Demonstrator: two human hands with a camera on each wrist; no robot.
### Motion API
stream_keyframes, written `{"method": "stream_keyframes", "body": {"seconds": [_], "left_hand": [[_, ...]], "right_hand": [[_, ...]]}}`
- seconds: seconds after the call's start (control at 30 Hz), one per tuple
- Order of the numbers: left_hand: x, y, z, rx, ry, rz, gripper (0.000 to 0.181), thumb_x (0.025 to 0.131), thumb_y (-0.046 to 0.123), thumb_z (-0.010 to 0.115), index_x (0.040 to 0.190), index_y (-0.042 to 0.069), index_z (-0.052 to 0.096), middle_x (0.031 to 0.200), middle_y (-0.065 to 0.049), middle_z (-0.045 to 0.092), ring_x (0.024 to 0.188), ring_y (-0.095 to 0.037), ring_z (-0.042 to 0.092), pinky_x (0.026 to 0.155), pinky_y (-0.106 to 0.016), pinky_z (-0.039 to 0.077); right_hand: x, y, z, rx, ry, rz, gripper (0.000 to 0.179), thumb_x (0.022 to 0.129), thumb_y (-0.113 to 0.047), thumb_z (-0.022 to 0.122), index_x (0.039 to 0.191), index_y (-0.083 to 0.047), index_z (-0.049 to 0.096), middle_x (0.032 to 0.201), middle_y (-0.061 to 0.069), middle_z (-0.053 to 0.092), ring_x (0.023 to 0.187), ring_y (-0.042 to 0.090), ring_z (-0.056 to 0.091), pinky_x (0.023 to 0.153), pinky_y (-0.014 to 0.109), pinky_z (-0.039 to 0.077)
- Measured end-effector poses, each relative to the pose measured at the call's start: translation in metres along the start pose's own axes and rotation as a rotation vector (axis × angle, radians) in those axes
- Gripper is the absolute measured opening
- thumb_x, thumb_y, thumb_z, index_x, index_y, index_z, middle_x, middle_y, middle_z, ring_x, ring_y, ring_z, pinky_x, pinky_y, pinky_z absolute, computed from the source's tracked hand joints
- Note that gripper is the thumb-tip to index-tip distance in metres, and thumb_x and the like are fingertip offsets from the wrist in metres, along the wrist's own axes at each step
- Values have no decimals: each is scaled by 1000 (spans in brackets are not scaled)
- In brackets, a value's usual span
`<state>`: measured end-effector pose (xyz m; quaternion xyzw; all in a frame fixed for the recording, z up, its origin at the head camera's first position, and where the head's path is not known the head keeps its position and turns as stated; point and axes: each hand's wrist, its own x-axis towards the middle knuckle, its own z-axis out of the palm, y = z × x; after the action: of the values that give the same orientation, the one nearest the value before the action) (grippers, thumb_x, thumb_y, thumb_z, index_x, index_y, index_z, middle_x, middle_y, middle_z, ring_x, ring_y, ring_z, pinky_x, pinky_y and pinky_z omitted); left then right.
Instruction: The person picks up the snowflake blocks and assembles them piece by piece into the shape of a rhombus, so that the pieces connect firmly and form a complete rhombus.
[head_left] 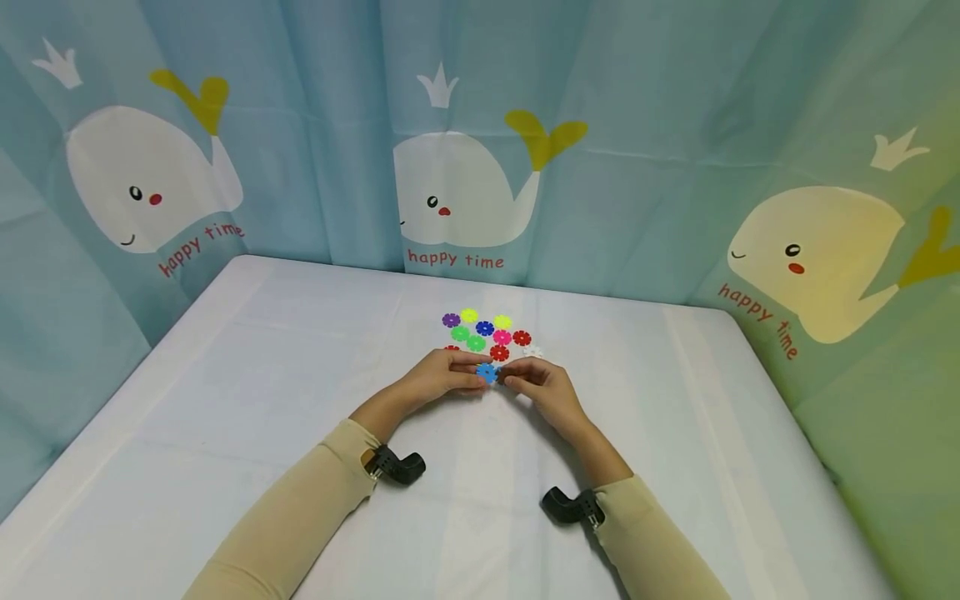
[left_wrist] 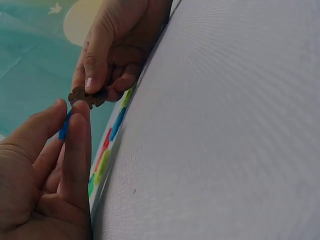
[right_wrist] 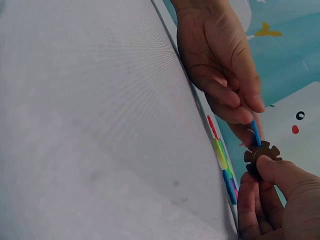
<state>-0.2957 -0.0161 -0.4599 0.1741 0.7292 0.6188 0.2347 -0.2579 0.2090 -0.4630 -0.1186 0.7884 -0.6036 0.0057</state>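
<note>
My left hand pinches a light blue notched disc, a flower-shaped plastic piece, between thumb and fingers. In my right hand a brown notched disc is pinched between thumb and forefinger. The two discs meet edge to edge at right angles, the blue one seen nearly edge-on in both wrist views. Both hands are close together over the table, just in front of a group of loose discs. Part of a red disc is hidden behind my left hand.
Several loose discs lie beyond my hands on the white table, among them purple, dark blue, pink, green and white ones. A whale-print curtain hangs behind the table and along its sides.
</note>
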Motion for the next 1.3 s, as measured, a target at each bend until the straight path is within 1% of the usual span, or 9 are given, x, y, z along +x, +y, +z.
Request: {"method": "stream_keyframes", "body": {"seconds": [0.1,0.17,0.23,0.4,0.63,0.77,0.97,1.1,1.3], "left_hand": [[-1,1,2,-152,-35,-31,43,96,12,64,138,3,56,123,-18,67,99,-16,71,89,-30,56],[-1,1,3,-220,-44,-44,41,98,10,60,138,-1,54,123,-21,66,98,-17,71,89,-30,56],[-1,2,4,-245,-36,-47,40,99,10,58,137,-1,55,123,-22,65,98,-16,71,89,-29,56],[-1,2,5,-274,14,-48,39,98,9,59,136,0,57,120,-21,67,95,-16,72,86,-28,57],[0,2,7,-254,61,-51,36,97,8,61,132,0,60,116,-20,69,93,-18,73,84,-29,58],[1,2,9,-210,88,-45,35,95,8,64,129,-1,63,116,-20,70,90,-18,73,82,-30,58],[2,1,11,-149,122,-44,31,94,10,66,124,0,66,110,-17,72,81,-14,73,78,-29,59],[2,2,12,-134,136,-51,28,94,9,67,120,-1,68,104,-16,73,76,-12,72,75,-28,60],[0,5,14,-134,149,-60,27,93,7,67,118,-2,69,100,-17,74,75,-12,72,74,-27,60]], "right_hand": [[0,2,0,1,6,-6,21,91,-7,70,109,4,69,107,14,73,92,6,66,78,19,53],[0,2,0,8,6,-14,21,91,-7,70,109,4,69,106,13,73,92,6,66,78,19,54],[0,2,0,17,7,-22,21,91,-7,70,108,5,69,106,13,73,92,7,66,78,19,54],[1,1,0,25,6,-25,20,90,-7,71,107,5,69,106,14,73,92,7,67,77,19,54],[0,-1,1,19,5,-16,21,90,-6,71,107,6,70,108,21,71,92,7,68,77,19,54],[-1,-1,1,21,2,-11,22,89,-6,72,106,7,69,109,24,70,90,7,68,75,20,55],[-1,-1,1,16,5,-7,21,88,-4,72,105,8,70,108,26,70,88,6,68,74,20,55],[-1,-1,1,8,0,-6,20,88,-4,72,104,8,70,107,26,70,87,6,68,74,19,55],[-1,-1,1,-1,-4,-7,19,88,-3,73,103,8,71,107,26,70,88,7,67,74,18,54]]}}
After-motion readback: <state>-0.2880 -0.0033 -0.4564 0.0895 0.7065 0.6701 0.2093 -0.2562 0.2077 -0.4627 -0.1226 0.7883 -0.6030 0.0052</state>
